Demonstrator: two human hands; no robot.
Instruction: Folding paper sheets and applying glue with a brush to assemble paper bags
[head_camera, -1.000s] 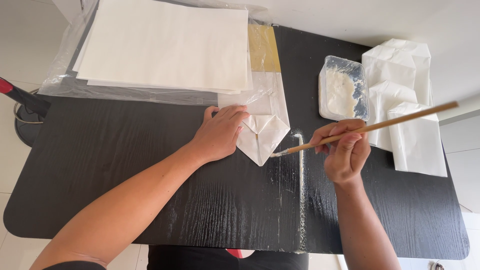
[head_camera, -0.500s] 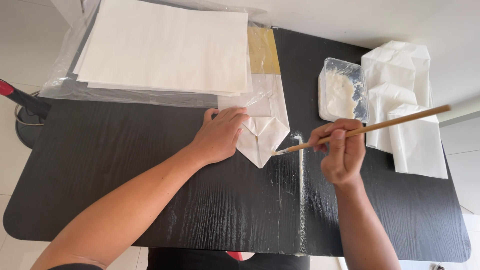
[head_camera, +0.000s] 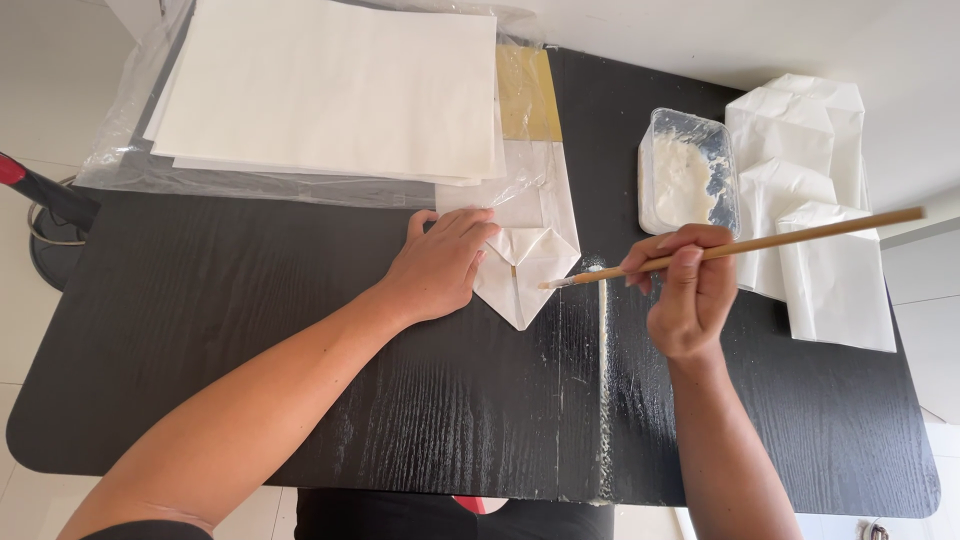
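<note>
My left hand (head_camera: 440, 262) lies flat on a folded white paper bag (head_camera: 527, 270), pressing its pointed folded end onto the black table (head_camera: 250, 330). My right hand (head_camera: 690, 290) grips a long wooden brush (head_camera: 760, 243) that slants up to the right. The brush tip touches the right edge of the folded flap. A clear plastic tub of white paste (head_camera: 685, 175) stands just behind my right hand.
A big stack of white sheets (head_camera: 330, 90) on clear plastic wrap fills the back left. Folded white bags (head_camera: 820, 200) are piled at the right. White paste streaks run down the table near the middle. A red-handled object (head_camera: 35, 190) sticks out at the left edge.
My right hand has shifted slightly and the brush tip stays at the flap's right edge. The left hand stays pressed on the bag.
</note>
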